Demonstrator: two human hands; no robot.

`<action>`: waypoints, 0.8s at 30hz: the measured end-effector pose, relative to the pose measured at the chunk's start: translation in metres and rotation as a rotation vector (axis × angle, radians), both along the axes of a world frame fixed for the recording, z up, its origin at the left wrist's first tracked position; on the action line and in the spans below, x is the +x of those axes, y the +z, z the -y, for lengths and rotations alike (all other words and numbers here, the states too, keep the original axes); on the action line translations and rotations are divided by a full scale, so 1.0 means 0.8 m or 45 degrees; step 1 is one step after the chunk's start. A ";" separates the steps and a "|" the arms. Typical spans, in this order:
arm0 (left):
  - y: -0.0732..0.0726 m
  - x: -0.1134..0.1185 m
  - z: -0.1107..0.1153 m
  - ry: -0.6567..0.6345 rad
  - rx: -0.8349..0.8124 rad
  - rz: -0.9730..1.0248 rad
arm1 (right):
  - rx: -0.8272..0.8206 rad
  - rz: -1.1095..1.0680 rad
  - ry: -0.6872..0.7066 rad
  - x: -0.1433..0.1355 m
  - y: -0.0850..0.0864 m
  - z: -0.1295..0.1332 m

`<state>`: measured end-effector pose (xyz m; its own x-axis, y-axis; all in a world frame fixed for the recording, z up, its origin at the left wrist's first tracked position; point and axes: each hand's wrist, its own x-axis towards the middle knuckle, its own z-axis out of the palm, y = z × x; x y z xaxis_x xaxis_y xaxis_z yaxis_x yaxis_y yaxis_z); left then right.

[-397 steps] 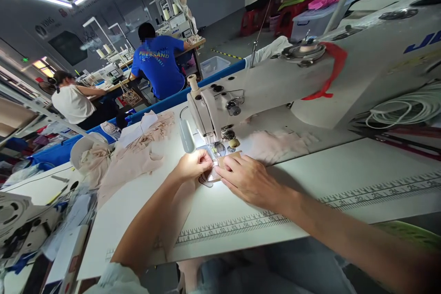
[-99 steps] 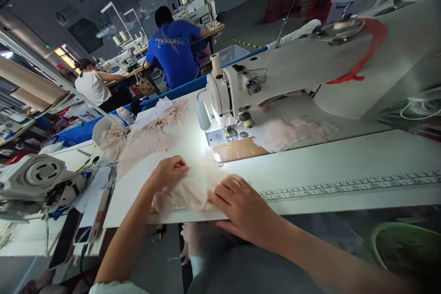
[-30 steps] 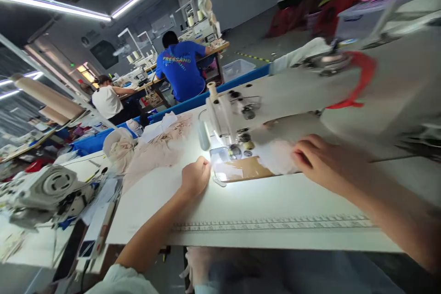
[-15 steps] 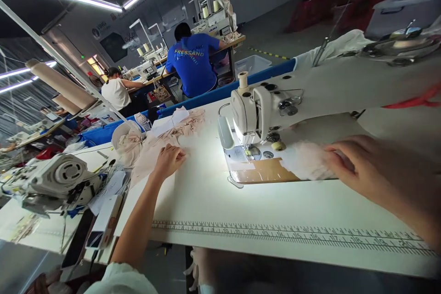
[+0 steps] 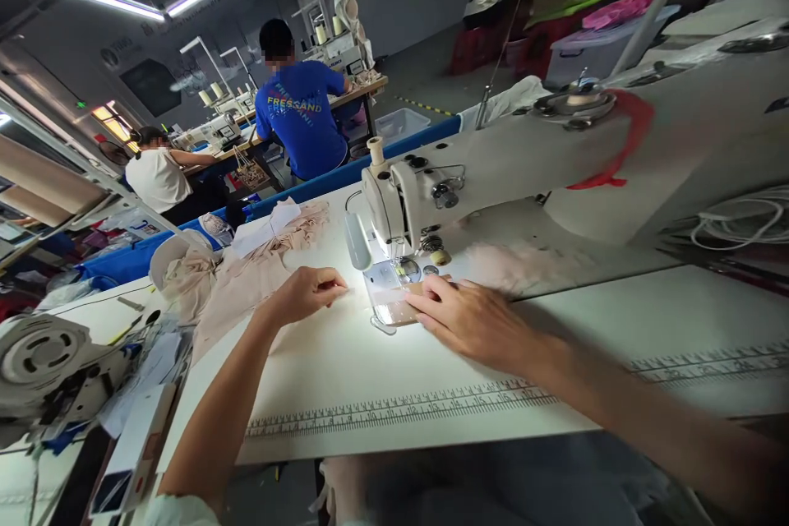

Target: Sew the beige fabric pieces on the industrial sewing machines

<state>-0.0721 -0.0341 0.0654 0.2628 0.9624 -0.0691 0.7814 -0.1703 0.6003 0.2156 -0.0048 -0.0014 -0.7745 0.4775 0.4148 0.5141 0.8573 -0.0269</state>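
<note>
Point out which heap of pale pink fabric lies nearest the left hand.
The heap left of the sewing machine, pink fabric pile, beside the left hand; the other lies behind the needle.

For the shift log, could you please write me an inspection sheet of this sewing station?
Surface: white table with a printed ruler along the front.
Job's things: sewing machine; small pale strip under its lamp.
Clutter: beige fabric pile; pink fabric.
Grippers: left hand pinched, contents unclear; right hand flat by the needle plate.
Cables: white coil at right.
Surroundings: two people at other machines.
</note>
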 end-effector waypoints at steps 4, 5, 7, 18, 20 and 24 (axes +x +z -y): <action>-0.012 0.054 -0.024 -0.037 -0.173 0.140 | 0.129 0.026 -0.033 -0.009 0.000 0.000; -0.020 0.064 -0.030 -0.014 -0.198 0.213 | 0.143 0.029 -0.038 -0.009 -0.001 0.000; -0.040 0.078 -0.041 0.048 -0.226 0.334 | 0.151 0.033 -0.038 -0.009 -0.003 0.001; -0.074 0.086 -0.048 0.147 -0.139 0.117 | 0.136 -0.042 -0.033 -0.006 -0.004 0.003; -0.073 0.088 -0.047 0.157 -0.132 0.093 | 0.143 -0.090 -0.026 -0.003 -0.004 0.004; -0.073 0.089 -0.048 0.185 -0.140 0.050 | 0.125 -0.176 -0.034 0.002 -0.006 0.004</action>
